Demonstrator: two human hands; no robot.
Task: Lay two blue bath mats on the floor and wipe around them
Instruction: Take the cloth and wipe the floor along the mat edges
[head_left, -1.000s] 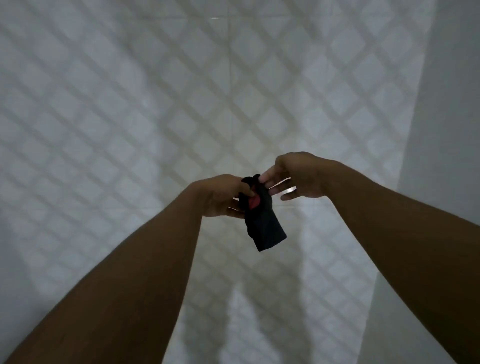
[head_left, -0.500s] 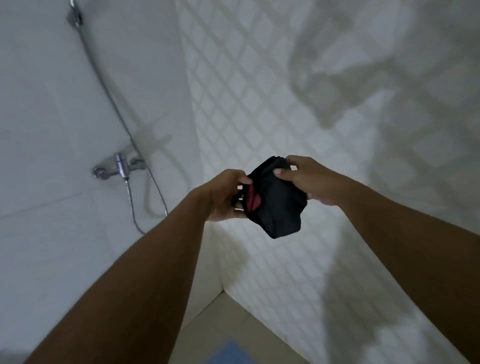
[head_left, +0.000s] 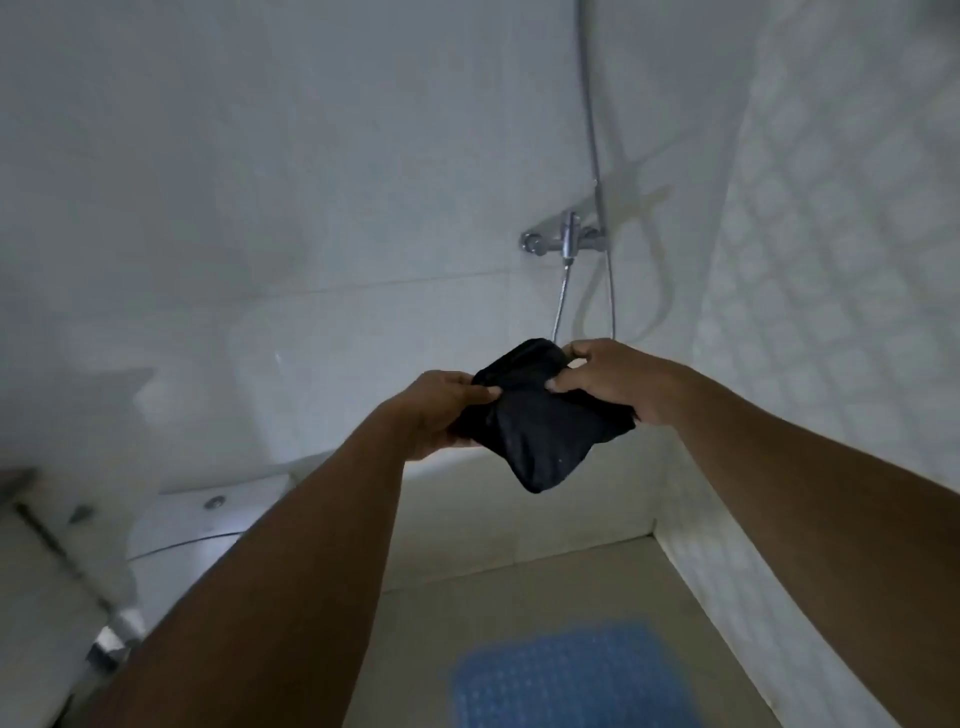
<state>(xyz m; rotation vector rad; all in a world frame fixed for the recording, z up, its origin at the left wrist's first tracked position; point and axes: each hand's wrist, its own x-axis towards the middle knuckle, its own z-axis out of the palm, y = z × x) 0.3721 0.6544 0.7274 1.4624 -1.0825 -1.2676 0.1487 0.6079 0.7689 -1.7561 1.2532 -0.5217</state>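
Chrome shower mixer (head_left: 566, 241) on the far wall, its metal hose (head_left: 596, 156) running up and looping down behind the hands. A white toilet (head_left: 208, 525) sits at the left, partly hidden by the left forearm. The far wall is smooth, glossy tile; the right wall (head_left: 831, 260) carries a diamond pattern. The floor (head_left: 467, 592) is plain beige.

1 blue bath mat (head_left: 566, 675) lies flat on that floor at the near edge, rounded at the corners and dotted in rows, though it is too blurred to tell bumps from holes.

Up in the air between the 2 hands is a black cloth (head_left: 540, 431), soft and bunched into a folded wad. The left hand (head_left: 441, 410) grips its left edge with the thumb on top. The right hand (head_left: 608, 384) has its fingers curled over the cloth's top right. The mat lies well below both hands, touching neither.
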